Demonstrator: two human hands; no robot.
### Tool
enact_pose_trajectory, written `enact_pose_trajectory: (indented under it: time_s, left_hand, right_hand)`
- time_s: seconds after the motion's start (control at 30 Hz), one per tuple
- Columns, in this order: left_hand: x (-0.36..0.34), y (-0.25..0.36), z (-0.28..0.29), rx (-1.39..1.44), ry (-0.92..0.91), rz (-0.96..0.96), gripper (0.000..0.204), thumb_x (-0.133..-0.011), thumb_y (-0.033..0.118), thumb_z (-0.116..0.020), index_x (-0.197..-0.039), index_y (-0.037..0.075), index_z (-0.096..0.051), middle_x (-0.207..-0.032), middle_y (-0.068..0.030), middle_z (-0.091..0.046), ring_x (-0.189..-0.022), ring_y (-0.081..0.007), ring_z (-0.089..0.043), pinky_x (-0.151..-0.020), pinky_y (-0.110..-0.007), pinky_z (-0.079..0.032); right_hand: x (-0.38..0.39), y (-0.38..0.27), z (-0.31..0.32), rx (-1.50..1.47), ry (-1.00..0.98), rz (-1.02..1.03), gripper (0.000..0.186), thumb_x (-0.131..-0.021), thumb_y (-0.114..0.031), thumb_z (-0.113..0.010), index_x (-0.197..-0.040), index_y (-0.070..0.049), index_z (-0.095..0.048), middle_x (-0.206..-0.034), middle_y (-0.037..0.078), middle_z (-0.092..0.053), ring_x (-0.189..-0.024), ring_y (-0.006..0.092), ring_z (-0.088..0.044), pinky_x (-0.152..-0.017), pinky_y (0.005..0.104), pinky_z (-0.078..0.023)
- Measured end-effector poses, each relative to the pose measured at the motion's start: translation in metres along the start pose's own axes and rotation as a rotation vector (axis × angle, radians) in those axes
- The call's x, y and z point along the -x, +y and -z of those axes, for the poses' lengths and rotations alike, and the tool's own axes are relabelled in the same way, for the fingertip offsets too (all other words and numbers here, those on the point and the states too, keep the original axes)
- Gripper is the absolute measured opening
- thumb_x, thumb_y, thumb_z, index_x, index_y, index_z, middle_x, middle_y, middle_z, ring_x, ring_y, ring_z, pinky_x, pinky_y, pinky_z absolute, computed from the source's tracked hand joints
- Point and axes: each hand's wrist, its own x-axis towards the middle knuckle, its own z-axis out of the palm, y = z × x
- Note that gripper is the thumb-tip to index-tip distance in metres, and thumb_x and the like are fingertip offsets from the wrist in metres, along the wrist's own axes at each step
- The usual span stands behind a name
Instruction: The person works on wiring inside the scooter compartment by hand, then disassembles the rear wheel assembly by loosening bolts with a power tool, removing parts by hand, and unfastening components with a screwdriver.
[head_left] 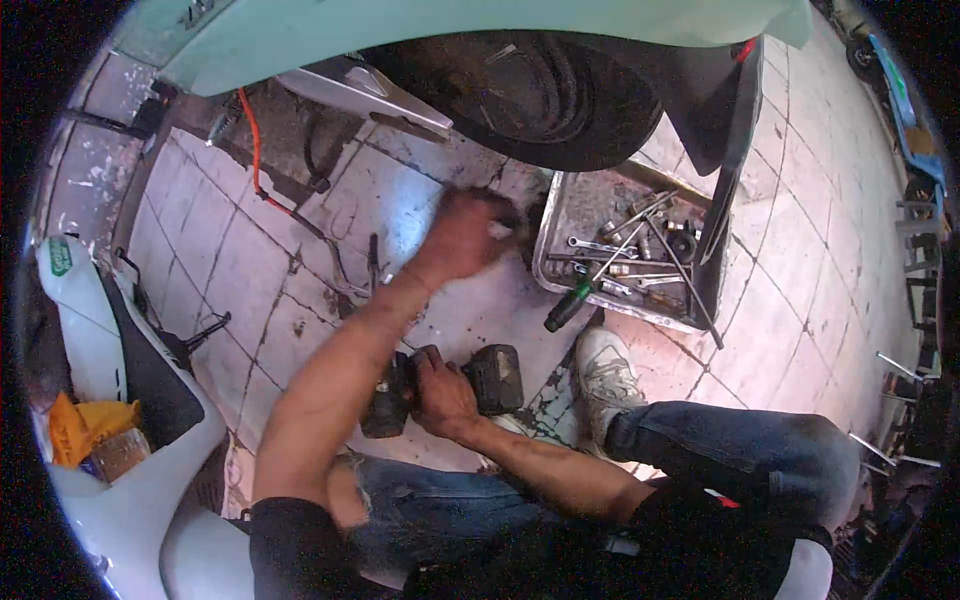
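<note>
My left hand reaches out over the pale tiles, just left of the metal tool tray. It is smeared by motion, and a dark blur by its fingers cannot be made out. Closer to me, my right hand is closed round the grip of a black cordless power tool. The tool lies low over the floor, its blocky battery to the right of the hand. A screwdriver with a green and black handle rests across the tray's near edge, among several spanners, sockets and rods.
Above the tray hang a black tyre and a pale green body panel. An orange cable trails over the floor at left. A white scooter part with an orange packet stands far left. My shoe is below the tray.
</note>
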Motion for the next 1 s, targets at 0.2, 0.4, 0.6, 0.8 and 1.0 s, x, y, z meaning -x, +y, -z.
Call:
enact_pose_trajectory:
  time_s: [0.2,0.4,0.6,0.8,1.0]
  left_hand:
    - [-0.007,-0.005,-0.014,0.070,0.110,0.194,0.059,-0.077,0.053,-0.065,-0.102,0.000,-0.063,-0.097,-0.0198,-0.066,-0.093,-0.0331,-0.063,-0.083,-0.038,-0.048]
    - [-0.021,-0.048,0.046,1.181,0.524,0.508,0.043,-0.093,0.048,-0.046,-0.128,0.023,-0.047,-0.115,-0.0042,-0.057,-0.102,-0.0188,-0.056,-0.084,-0.038,-0.047]
    - [-0.022,-0.111,0.049,0.977,0.533,0.148,0.050,-0.082,0.032,-0.068,-0.121,0.005,-0.054,-0.105,-0.0002,-0.060,-0.089,-0.0120,-0.054,-0.080,-0.030,-0.044]
    - [-0.021,-0.105,0.024,0.898,0.483,0.409,0.047,-0.083,0.026,-0.068,-0.120,0.001,-0.054,-0.098,-0.0086,-0.063,-0.081,-0.0150,-0.058,-0.075,-0.031,-0.048]
    - [-0.029,-0.213,-0.027,-0.658,0.383,0.366,0.042,-0.077,0.040,-0.069,-0.097,0.003,-0.067,-0.076,-0.0228,-0.065,-0.072,-0.0308,-0.066,-0.058,-0.037,-0.051]
  right_hand:
    - [0.005,0.017,-0.026,0.083,-0.067,0.060,0.047,-0.075,-0.012,-0.065,-0.115,0.000,-0.044,-0.115,0.021,-0.047,-0.096,0.0422,-0.054,-0.083,0.0498,-0.045]
    - [0.002,0.069,-0.025,0.387,0.062,0.138,0.050,-0.070,-0.009,-0.063,-0.116,0.003,-0.046,-0.111,0.025,-0.051,-0.096,0.0384,-0.059,-0.085,0.0490,-0.045]
    - [-0.011,0.013,0.021,0.533,-0.121,0.284,0.047,-0.069,-0.013,-0.063,-0.113,0.000,-0.053,-0.098,0.018,-0.060,-0.095,0.0334,-0.061,-0.084,0.0453,-0.046]
    - [-0.028,0.044,0.137,0.923,-0.250,0.562,0.033,-0.072,-0.016,-0.063,-0.102,-0.005,-0.059,-0.096,0.013,-0.062,-0.092,0.0306,-0.062,-0.083,0.0431,-0.047]
    - [0.040,0.103,0.263,1.229,-0.662,0.319,0.031,-0.073,-0.013,-0.065,-0.101,-0.002,-0.058,-0.098,0.017,-0.063,-0.094,0.0326,-0.062,-0.077,0.0439,-0.052]
